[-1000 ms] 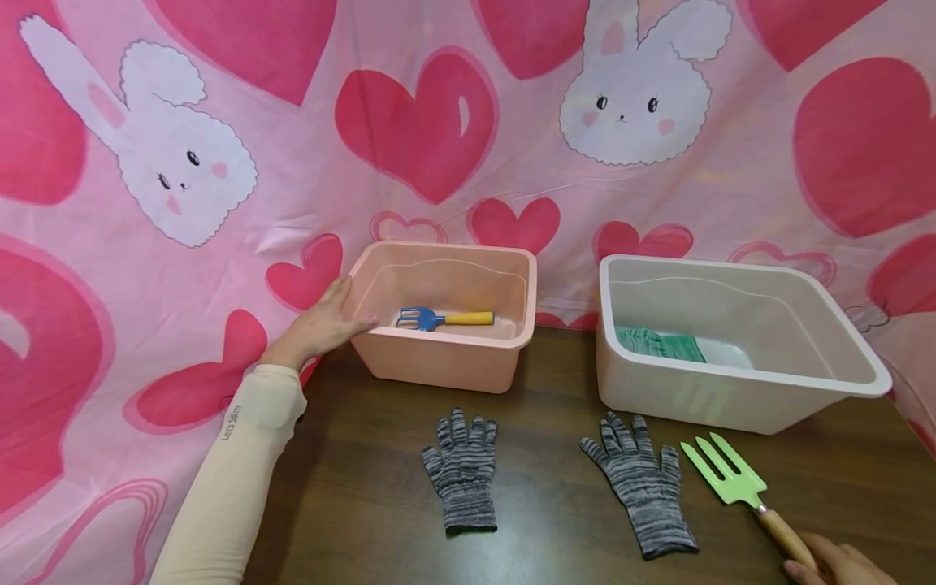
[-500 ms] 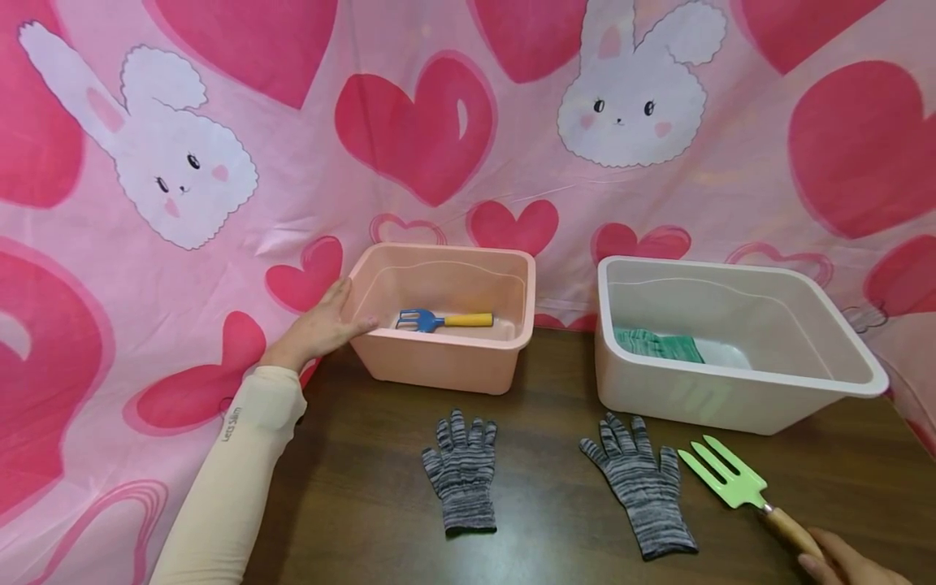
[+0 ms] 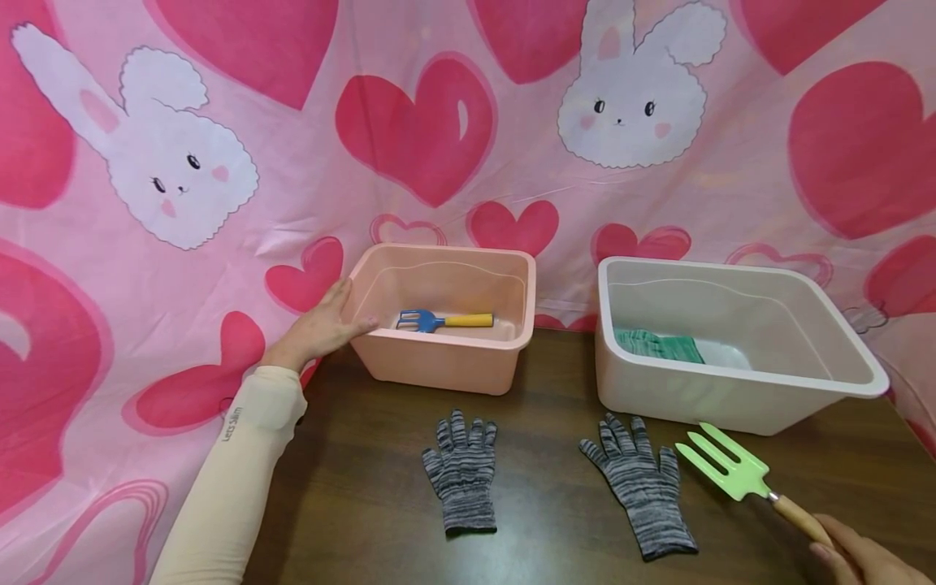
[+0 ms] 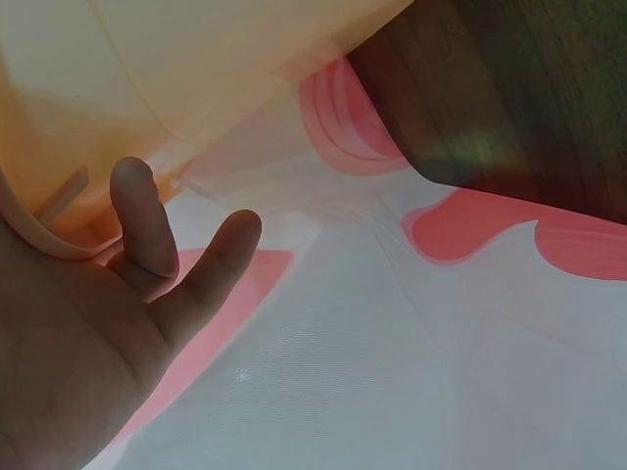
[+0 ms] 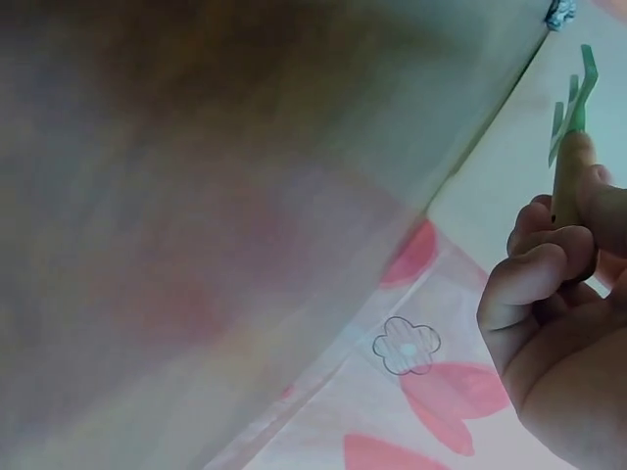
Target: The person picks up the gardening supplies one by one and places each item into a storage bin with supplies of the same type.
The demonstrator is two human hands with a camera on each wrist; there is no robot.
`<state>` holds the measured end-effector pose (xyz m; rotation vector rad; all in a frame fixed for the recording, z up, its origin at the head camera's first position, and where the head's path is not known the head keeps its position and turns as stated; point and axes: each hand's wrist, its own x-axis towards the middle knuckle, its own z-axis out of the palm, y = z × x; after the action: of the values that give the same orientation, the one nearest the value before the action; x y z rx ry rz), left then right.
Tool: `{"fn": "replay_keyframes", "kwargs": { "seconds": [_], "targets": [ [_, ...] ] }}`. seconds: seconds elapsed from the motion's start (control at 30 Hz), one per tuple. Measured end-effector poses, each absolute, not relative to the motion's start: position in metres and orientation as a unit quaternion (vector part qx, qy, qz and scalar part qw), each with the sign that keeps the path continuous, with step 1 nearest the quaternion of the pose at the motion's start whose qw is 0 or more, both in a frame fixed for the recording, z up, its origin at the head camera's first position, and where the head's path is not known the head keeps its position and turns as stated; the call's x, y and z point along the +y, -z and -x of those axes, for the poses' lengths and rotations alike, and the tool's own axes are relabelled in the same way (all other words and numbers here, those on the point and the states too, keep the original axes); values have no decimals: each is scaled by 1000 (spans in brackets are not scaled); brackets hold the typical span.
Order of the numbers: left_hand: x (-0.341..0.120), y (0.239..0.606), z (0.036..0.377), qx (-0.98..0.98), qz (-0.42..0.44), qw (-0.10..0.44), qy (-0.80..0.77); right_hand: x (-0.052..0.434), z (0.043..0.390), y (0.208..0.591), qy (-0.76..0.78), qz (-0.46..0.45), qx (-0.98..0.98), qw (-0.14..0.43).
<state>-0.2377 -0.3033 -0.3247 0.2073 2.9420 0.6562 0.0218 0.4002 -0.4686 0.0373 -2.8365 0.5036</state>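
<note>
A dark brown wooden table (image 3: 556,504) is set against a pink cloth backdrop (image 3: 278,146) printed with red hearts and white rabbits, and the cloth is draped down over the table's left edge. The wooden handle of a green hand fork (image 3: 731,470) is gripped by the right hand (image 3: 863,561) at the lower right corner, the fingers curled round it, and the tines are pointed up and to the left just in front of the white tub (image 3: 731,406). A folded green cloth (image 3: 661,345) is seen inside that tub. The left hand (image 3: 318,329) is laid with straight fingers against the left wall of the pink tub (image 3: 446,366), nothing being held in it. A blue rake with a yellow handle (image 3: 442,319) is lying in the pink tub. Two grey striped gloves (image 3: 462,471) (image 3: 643,483) are spread flat on the table in front of the tubs, well apart from each other, the right one just beside the fork.
</note>
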Motion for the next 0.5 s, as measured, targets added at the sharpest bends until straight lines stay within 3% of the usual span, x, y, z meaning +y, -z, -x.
{"fn": "replay_keyframes", "kwargs": {
  "seconds": [0.37,0.5],
  "targets": [
    [-304,326,238,973,-70,57,-213,383,-23,448,-176,-5,-964,201],
    [-304,325,238,972,-68,58,-215,383,-20,443,-188,-25,-961,203]
  ]
}}
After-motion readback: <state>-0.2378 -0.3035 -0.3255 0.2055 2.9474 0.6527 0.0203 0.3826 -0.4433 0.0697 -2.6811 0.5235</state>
